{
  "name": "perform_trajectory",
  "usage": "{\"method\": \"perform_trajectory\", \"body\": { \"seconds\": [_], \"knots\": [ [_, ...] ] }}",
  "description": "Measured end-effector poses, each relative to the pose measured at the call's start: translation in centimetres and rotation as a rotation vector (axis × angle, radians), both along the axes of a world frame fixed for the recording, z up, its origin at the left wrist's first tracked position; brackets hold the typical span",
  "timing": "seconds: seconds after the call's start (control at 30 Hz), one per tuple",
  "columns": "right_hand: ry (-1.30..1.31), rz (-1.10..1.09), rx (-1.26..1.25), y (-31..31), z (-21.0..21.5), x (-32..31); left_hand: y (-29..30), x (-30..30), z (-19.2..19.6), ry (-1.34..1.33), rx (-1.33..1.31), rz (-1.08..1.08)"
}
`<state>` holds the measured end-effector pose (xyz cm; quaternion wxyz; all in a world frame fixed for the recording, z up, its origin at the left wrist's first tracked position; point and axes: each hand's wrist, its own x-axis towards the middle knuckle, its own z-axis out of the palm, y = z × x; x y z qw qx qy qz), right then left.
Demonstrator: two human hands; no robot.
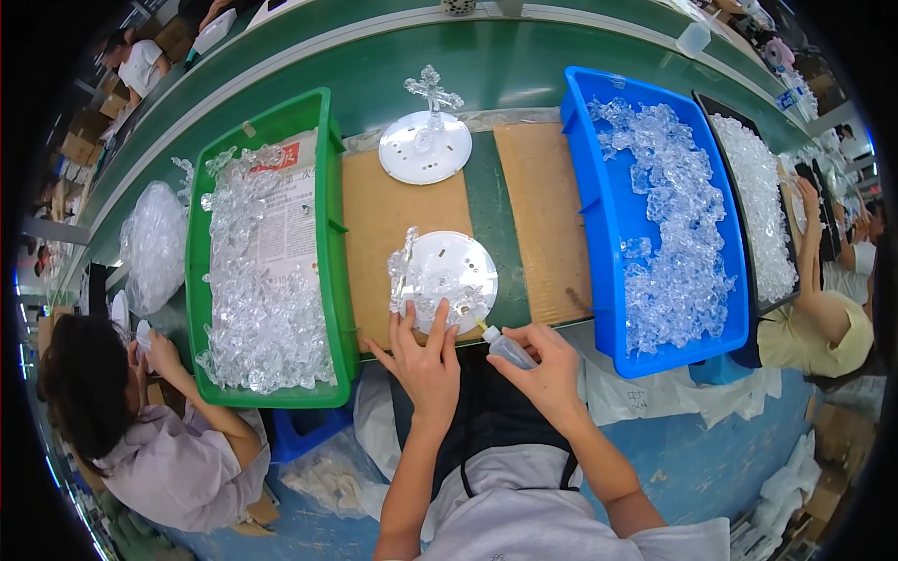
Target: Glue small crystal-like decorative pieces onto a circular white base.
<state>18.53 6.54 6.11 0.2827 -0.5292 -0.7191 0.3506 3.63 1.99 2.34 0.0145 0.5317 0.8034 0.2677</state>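
Note:
My left hand reaches over the near edge of a round white plate with small slots. Its fingers are spread, and the tips touch or rest beside clear plastic ornament pieces lying on the plate. My right hand is closed around a small translucent squeeze bottle with a yellowish nozzle. The nozzle points up and left toward the plate's near right edge; whether it touches is too small to tell. Farther off sits a second white plate with a clear cross-shaped ornament standing on it.
A green bin with clear parts over newspaper stands left; a blue bin of clear parts stands right, a black tray beyond it. Cardboard sheets cover the green table. Co-workers sit on both sides.

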Motion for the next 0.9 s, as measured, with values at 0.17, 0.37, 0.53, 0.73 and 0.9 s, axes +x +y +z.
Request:
{"method": "perform_trajectory", "body": {
  "seconds": [0.17, 0.37, 0.53, 0.73, 0.9],
  "knots": [
    [0.014, -0.03, -0.012, 0.2, -0.2, 0.3, 0.0, 0.0, -0.2, 0.001, 0.008, 0.0],
    [-0.014, -0.023, -0.009, 1.0, 0.0, 0.0, 0.0, 0.0, -0.1, 0.01, 0.012, 0.001],
    [0.011, -0.023, -0.014, 0.7, 0.1, 0.4, 0.1, 0.0, 0.3, 0.049, -0.01, -0.007],
    [0.068, -0.062, -0.071, -0.2, 0.9, 0.4, 0.2, 0.2, 0.2, 0.091, -0.041, 0.015],
    [0.139, -0.091, -0.097, -1.4, 0.9, 0.1, -0.3, -0.2, -0.1, -0.022, 0.078, -0.008]
  ]
}}
